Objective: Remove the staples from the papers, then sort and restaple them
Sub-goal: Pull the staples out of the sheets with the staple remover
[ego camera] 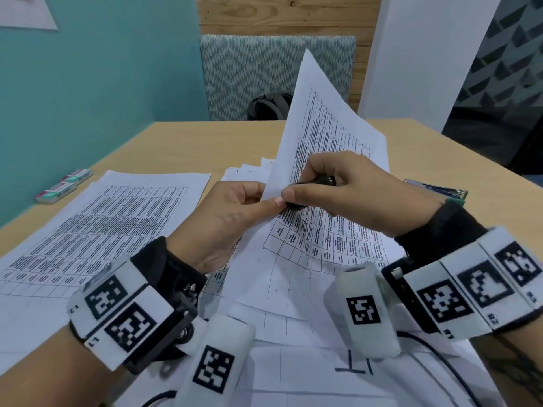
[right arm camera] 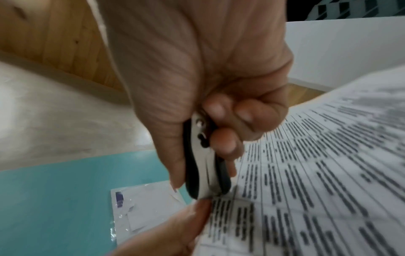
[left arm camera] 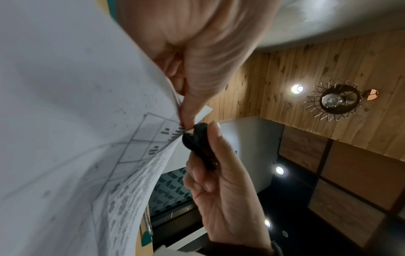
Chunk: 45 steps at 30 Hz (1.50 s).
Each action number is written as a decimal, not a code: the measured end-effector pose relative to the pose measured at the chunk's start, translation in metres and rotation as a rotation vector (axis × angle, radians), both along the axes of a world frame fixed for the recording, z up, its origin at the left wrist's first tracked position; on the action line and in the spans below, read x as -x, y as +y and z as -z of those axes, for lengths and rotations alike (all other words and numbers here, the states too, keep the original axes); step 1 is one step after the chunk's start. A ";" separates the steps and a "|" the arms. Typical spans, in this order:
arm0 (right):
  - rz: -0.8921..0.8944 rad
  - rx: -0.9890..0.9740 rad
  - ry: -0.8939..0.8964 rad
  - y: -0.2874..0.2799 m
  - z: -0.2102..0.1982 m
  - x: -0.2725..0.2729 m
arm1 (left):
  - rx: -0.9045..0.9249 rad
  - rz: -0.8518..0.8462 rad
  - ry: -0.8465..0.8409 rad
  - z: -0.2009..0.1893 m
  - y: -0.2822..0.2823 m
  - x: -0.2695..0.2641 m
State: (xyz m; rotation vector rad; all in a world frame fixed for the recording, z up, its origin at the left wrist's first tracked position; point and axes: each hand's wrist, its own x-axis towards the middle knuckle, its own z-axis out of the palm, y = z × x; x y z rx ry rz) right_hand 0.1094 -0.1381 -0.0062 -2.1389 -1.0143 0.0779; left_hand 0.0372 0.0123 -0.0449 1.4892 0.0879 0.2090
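Your left hand [ego camera: 232, 212] pinches the corner of a stapled set of papers [ego camera: 320, 160], lifted up off the counter [ego camera: 188, 145], roughly centre. Your right hand [ego camera: 346, 189] has its grip squeezed around a black staple remover [ego camera: 311, 190], its tip pressed right at that pinched corner, touching your left fingertip [left arm camera: 187, 114]. I can't make out the staple itself, it's hidden or too blurry.

What could go sideways, as I see it: the sheets are floating in the air and curling, so if you yank, the corner probably tears instead of the staple letting go. The tip is also right against your finger, so a slip could nick you. And a popped staple may fly into the loose sheets [ego camera: 97, 218] lying to the left. The stapler [ego camera: 437, 190] sits at the right, staple boxes [ego camera: 63, 186] far left.
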 end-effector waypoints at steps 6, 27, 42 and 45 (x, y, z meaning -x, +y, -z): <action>0.009 -0.100 0.400 0.001 0.002 -0.002 | -0.173 -0.111 -0.080 0.005 -0.003 -0.003; 0.270 -0.049 0.202 -0.022 -0.024 0.001 | -0.389 -0.096 0.122 0.010 0.010 -0.005; 0.736 0.704 0.152 -0.137 -0.021 -0.053 | -0.248 -0.062 0.229 0.009 0.015 -0.006; 0.740 0.633 0.216 -0.140 -0.023 -0.056 | -0.215 -0.057 0.204 0.010 0.014 -0.007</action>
